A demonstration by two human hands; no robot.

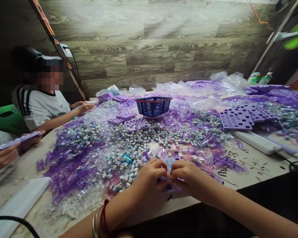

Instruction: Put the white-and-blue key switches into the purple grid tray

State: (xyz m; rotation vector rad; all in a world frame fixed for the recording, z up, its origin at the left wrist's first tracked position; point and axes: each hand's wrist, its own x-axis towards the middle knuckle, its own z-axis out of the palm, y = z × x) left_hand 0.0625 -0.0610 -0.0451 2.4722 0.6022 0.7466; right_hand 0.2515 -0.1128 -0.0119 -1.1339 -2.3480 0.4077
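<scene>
At the surface's (250, 165) near edge our left hand (149, 175) and right hand (186, 175) were pinched closed together on a small purple tray (172, 188). We judged it light, stiff, brittle plastic, best held by its rims.

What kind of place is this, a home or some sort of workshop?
Most likely a small hand-assembly workshop. A shared table is heaped with small switch-like parts and purple trays, and a co-worker sits working at the same table.
</scene>
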